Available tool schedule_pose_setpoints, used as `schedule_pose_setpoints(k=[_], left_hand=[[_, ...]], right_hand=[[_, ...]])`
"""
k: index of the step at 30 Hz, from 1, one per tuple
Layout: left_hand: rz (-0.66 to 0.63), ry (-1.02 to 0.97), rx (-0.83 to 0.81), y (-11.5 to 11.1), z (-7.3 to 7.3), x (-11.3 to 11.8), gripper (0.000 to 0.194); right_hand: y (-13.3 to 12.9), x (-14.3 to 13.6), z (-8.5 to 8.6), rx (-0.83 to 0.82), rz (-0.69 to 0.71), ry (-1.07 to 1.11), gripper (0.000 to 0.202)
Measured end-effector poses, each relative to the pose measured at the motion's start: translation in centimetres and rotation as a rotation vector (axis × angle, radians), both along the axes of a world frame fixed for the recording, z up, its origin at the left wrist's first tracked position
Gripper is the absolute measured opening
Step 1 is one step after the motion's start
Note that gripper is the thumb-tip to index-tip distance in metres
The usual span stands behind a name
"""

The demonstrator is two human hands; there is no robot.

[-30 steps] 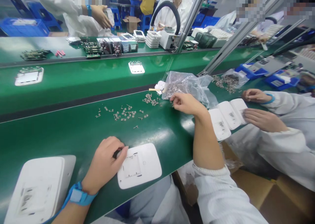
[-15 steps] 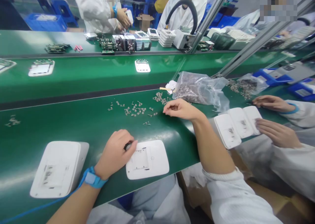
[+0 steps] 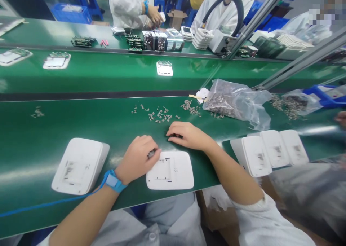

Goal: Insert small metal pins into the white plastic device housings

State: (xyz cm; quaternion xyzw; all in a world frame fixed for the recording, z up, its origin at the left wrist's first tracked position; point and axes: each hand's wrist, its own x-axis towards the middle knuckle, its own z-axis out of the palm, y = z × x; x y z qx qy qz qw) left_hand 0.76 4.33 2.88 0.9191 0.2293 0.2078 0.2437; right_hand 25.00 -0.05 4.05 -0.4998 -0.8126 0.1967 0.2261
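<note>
Your right hand [image 3: 186, 135] has moved away from the clear bag [image 3: 229, 98] and nearer the white cover [image 3: 181, 175] since the earlier frames. Its fingers are curled; a thin sliver [image 3: 165, 131] shows at the tips, but whether they clamp it cannot be told. Your left hand [image 3: 137, 159] is closed on a dark object [image 3: 151, 153], mostly hidden by thumb and fingers, its form not determinable. That hand also masks the cover's upper left corner.

The cover lies flat just inside the front edge of the green bench [image 3: 81, 119]. Loose metal parts [image 3: 162, 114] lie beyond both hands. White housings [image 3: 77, 166] stand left of your left hand, your blue cord [image 3: 48, 205] passing before them; further housings [image 3: 278, 150] stand right of your right forearm. Open surface extends leftward from the metal parts. At far right, a co-worker is cut off and blurred.
</note>
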Motion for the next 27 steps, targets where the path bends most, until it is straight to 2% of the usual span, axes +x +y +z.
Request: schedule_pose_setpoints(k=[4,6,12,15,20,27], left_hand=[[0.004,0.010,0.000,-0.1,0.1,0.0,0.021],[0.002,0.007,-0.001,-0.1,0.1,0.0,0.022],[0.012,-0.025,-0.028,-0.1,0.1,0.0,0.020],[0.026,-0.121,-0.046,-0.3,0.1,-0.1,0.014],[-0.007,-0.175,-0.001,-0.6,0.2,-0.1,0.018],[-0.058,-0.232,0.014,-1.0,0.1,0.3,0.017]], right_hand=[[-0.1,-0.6,-0.5,0.036,-0.014,-0.170,0.019],[-0.1,-0.6,-0.3,0.048,-0.015,-0.147,0.019],[-0.6,-0.5,1.2,-0.007,0.008,0.408,0.014],[-0.9,-1.2,1.5,-0.019,0.042,0.562,0.006],[-1.3,-2.5,2.0,0.063,0.117,0.511,0.020],[-1.5,-3.0,2.2,0.065,0.149,0.514,0.020]])
